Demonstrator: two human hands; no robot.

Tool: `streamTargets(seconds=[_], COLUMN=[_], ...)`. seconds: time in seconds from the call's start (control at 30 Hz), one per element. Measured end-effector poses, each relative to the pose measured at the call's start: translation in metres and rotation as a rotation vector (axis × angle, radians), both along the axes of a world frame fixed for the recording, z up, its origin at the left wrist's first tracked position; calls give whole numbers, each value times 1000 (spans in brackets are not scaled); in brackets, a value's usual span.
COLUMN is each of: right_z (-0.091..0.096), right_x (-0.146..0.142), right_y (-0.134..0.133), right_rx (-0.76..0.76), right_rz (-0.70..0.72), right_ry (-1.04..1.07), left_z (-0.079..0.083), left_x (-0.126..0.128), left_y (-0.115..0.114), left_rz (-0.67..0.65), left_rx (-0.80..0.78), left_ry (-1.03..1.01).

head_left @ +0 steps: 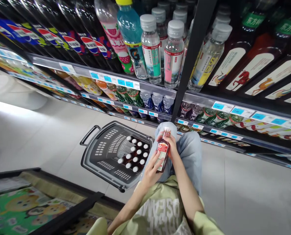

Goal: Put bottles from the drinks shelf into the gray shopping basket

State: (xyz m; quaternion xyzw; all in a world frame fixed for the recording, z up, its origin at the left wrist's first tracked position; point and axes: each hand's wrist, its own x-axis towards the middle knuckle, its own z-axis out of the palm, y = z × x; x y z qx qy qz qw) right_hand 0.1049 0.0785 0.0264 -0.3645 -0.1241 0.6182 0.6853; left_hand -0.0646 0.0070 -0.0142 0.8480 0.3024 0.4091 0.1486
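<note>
Green shirt [157, 202], cut off below; both hands [151, 169] [172, 145] grip a dark bottle [163, 155], partly hiding its label [162, 147].

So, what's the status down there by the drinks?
Left hand, right hand holding red-labelled bottle. Basket with white-capped bottles at left. Nothing visibly blocking the hands.

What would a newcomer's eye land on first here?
Probably the red-labelled bottle mid-frame, held between the left hand and right hand over the light jeans. Next, the cluster of white-capped bottles in the grey basket on the floor to the left. Then the dark cola bottles along the shelf at top left.
</note>
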Motion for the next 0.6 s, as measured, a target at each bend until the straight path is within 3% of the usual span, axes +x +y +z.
streamTargets(seconds=[0.23, 0.6], right_z=[0, -8], right_x=[3, 2], right_y=[-1, -1], right_rx=[-8, -22], right_rz=[-36, -19], right_ry=[-17, -21], left_z=[2, 2], left_x=[6, 4], left_y=[10, 9], left_rz=[-33, -30], left_rx=[38, 7], left_ry=[-61, -46])
